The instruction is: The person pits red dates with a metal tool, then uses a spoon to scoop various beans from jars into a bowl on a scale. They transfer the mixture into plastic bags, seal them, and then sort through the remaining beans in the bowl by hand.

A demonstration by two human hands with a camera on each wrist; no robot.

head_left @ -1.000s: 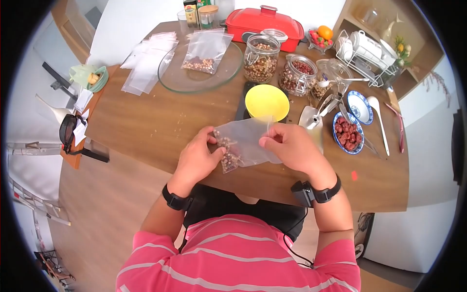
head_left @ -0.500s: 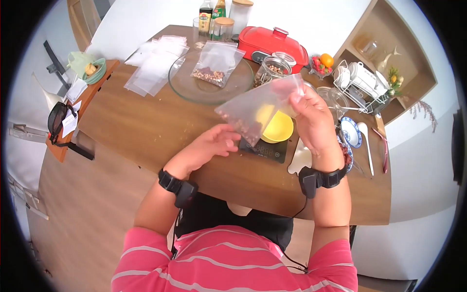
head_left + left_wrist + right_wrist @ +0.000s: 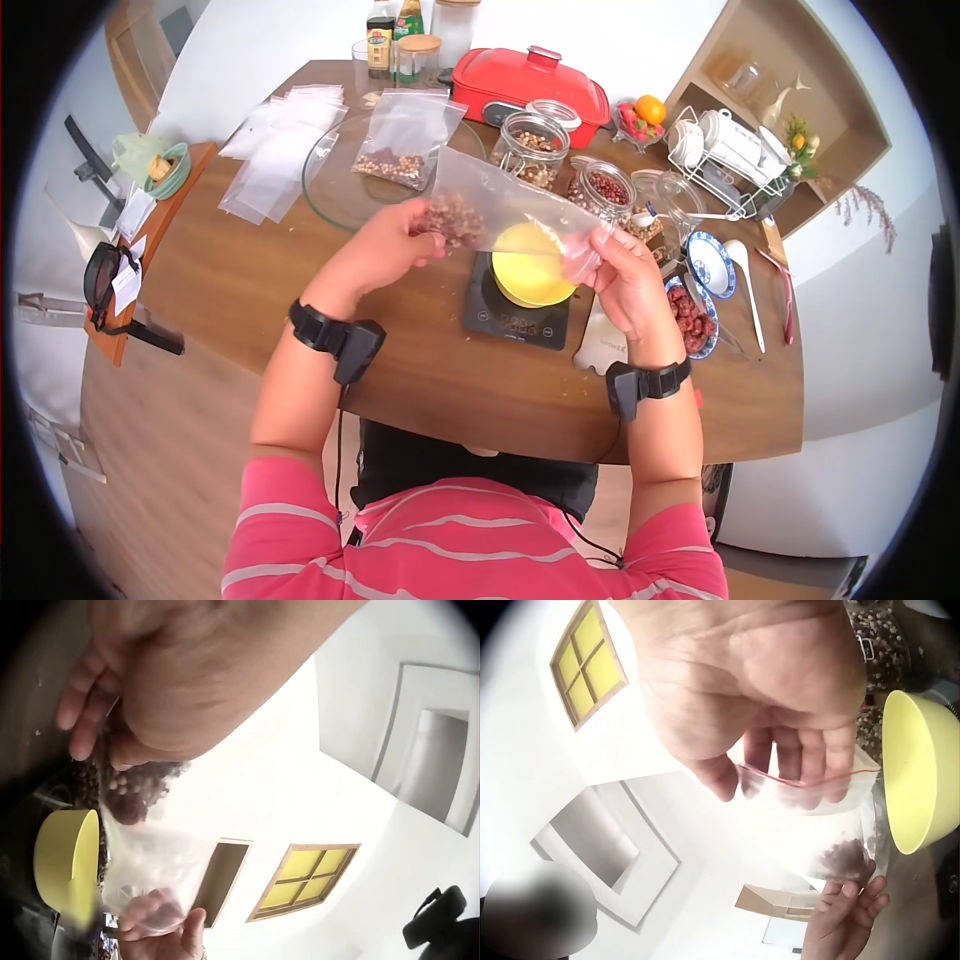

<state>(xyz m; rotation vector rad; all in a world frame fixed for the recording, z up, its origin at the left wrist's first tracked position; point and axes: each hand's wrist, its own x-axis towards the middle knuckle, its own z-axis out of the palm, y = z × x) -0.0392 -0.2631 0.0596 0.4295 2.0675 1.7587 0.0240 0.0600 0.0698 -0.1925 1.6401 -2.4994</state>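
A clear zip bag [image 3: 510, 205] is stretched sideways above the table, its beans and grains [image 3: 452, 222] gathered at the left end. My left hand [image 3: 375, 255] pinches that filled end. At the other end my right hand [image 3: 635, 285] grips the bag between thumb and fingers, near the red zip line [image 3: 802, 782] in the right wrist view. Beneath the bag stands a yellow bowl [image 3: 530, 275] on a black scale [image 3: 515, 325]. Another filled bag [image 3: 400, 140] lies on the glass plate [image 3: 320, 185].
Glass jars [image 3: 605, 190] with beans and a red cooker [image 3: 530, 85] stand behind. Flat bags [image 3: 265, 180] lie at the back left. To the right are a bowl of red dates [image 3: 692, 320], a blue-patterned bowl [image 3: 710, 265], a white spoon [image 3: 745, 300] and a dish rack [image 3: 730, 165].
The bag was gripped at both ends low over the table, then hung from my right hand with my left hand off it. Now it lies sideways, and my left hand holds its filled end.
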